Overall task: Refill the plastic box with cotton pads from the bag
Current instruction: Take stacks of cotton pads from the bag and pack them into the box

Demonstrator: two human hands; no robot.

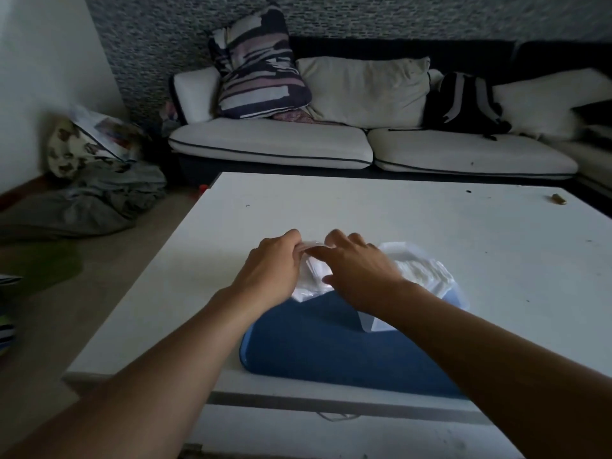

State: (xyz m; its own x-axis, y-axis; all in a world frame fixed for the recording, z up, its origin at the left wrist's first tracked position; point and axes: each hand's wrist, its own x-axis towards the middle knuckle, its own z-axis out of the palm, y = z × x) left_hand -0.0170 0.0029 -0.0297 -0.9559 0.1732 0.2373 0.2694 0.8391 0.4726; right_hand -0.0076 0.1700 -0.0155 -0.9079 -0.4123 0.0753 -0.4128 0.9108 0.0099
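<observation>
A dim living room: a white table (364, 210) in front of me, a pale sofa (271, 144) behind it. On the table's near edge lies a blue tray (314, 346), my landmark. At the tray's far rim sits the clear bag (417, 270) of cotton pads (427, 271). My left hand (268, 266) pinches the bag's mouth at its left end; my right hand (357, 270) reaches over, fingertips curled on the same edge. I judge I'm opening the bag: best to pull both lips apart evenly and keep it low so pads don't spill. A clear plastic corner (372, 321), perhaps the box, shows on the tray under my right wrist, just nearer than the bag.
</observation>
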